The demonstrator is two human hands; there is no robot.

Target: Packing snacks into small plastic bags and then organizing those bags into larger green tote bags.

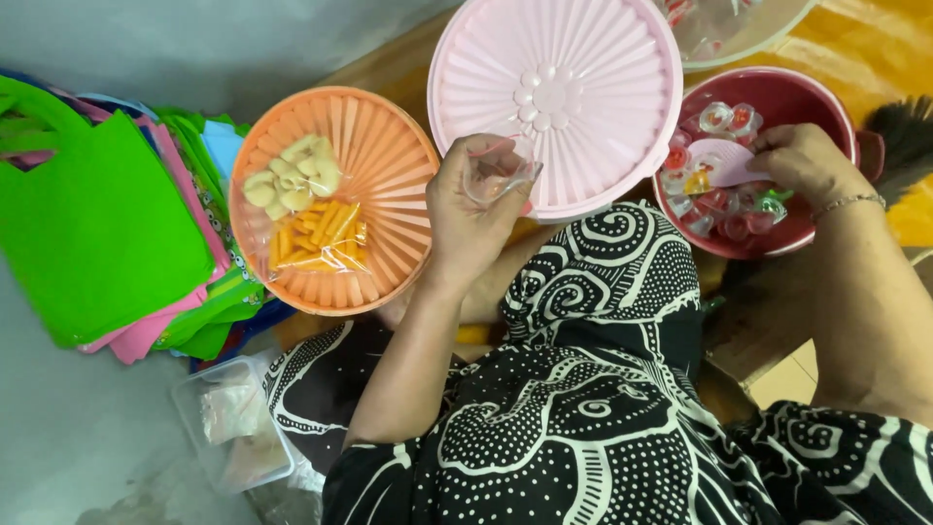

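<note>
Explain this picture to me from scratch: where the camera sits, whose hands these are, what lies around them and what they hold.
There is no machine here. The one picture comes from a camera worn on a person's head, looking down at their own lap and hands. The left hand holds a small clear plastic bag pinched open. The right hand reaches into a dark red bowl of small wrapped sweets and rests on a pink scoop. In front lie a pink ribbed lid and an orange ribbed lid carrying a clear bag of snacks. Green and pink cloth bags are stacked to the left.
</note>
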